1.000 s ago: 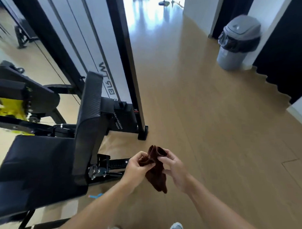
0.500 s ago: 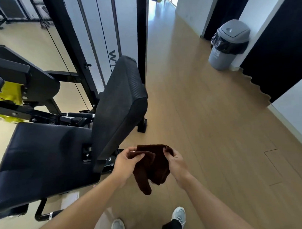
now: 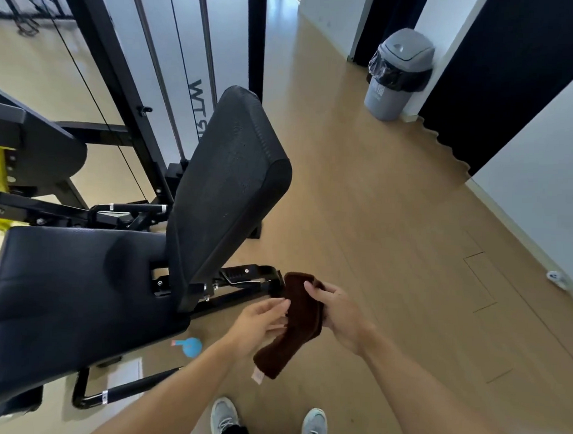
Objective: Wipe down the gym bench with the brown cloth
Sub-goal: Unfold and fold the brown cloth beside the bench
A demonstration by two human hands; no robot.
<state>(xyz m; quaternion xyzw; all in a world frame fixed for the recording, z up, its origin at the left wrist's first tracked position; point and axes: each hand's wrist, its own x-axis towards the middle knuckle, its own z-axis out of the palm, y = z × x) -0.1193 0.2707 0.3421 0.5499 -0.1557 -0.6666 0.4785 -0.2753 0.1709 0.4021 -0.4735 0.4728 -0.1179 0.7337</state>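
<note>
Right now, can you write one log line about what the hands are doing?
stage: getting ready | cloth: folded, in both hands | right hand: gripping | left hand: fingers against it | bench: not touched

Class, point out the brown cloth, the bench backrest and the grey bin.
brown cloth (image 3: 302, 318), head view, middle of the folded fabric.
bench backrest (image 3: 228, 182), head view, centre of the padding.
grey bin (image 3: 385, 97), head view, lower body.

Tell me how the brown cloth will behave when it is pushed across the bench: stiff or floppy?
Probably floppy: the cloth droops below the right hand that grips it, its lower end hanging free. It looks light, since the grip alone carries it while the left hand lies flat against it. Its fuzzy pile should likely drag, not slide, on the seat.
</note>
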